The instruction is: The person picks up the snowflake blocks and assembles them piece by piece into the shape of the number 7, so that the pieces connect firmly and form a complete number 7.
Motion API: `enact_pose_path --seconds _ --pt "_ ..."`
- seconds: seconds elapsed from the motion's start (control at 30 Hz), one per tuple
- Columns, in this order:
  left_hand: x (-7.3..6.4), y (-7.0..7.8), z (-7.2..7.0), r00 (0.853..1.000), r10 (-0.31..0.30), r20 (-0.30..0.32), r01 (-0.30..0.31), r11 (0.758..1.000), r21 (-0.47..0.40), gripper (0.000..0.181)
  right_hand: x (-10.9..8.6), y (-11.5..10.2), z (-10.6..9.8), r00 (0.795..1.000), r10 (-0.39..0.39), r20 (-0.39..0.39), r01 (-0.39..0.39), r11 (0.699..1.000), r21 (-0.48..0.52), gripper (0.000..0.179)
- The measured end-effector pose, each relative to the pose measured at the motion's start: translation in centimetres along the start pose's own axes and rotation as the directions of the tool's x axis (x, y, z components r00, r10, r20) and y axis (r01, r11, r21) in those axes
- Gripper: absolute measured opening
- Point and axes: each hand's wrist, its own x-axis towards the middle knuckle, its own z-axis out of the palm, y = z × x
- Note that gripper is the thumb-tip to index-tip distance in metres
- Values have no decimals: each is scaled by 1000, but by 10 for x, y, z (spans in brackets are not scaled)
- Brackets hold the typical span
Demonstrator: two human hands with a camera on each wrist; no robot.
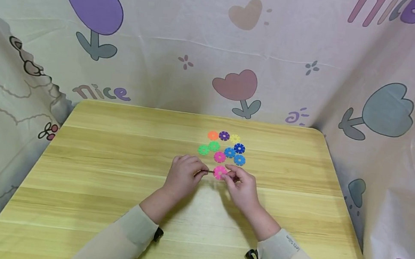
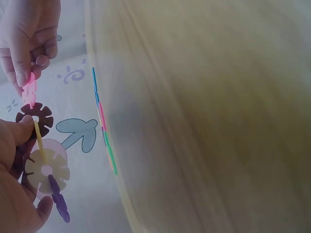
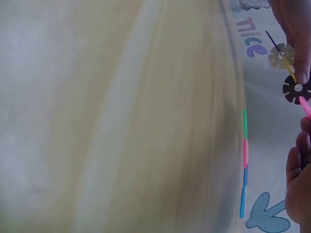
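Observation:
My left hand (image 1: 185,173) pinches a dark brown slotted plastic disc (image 2: 44,121), the kind that links into chains. Joined to it in the left wrist view are a yellow disc (image 2: 40,141) seen edge-on, a pale cream disc (image 2: 59,170) and a purple disc (image 2: 60,206). Thumb and fingers of my right hand (image 1: 242,189) pinch a bright pink disc (image 1: 219,173), whose edge meets the brown disc's rim. Both hands are close together above the table, and in the head view the left hand hides most of the chain.
Beyond the hands, several loose slotted discs lie flat on the wooden table (image 1: 112,204): orange (image 1: 213,135), purple (image 1: 224,136), yellow (image 1: 235,138), green (image 1: 203,149), pink (image 1: 219,157) and blue (image 1: 239,160). A printed cloth (image 1: 159,11) hangs behind and at both sides.

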Motion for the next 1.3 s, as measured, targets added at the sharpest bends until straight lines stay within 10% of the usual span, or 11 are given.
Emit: enact_pose_path --seconds 0.53,0.97,1.3 --pt "-2 -5 -2 985 152 -76 -150 988 28 2 0 -5 5 977 212 22 -213 970 114 19" --pt "0 -11 1 934 254 -251 -255 967 26 12 9 -12 5 980 196 24 -196 952 235 19" --pt "1 -7 1 929 261 -262 -267 964 13 12 13 -12 4 974 222 48 -226 941 253 18"
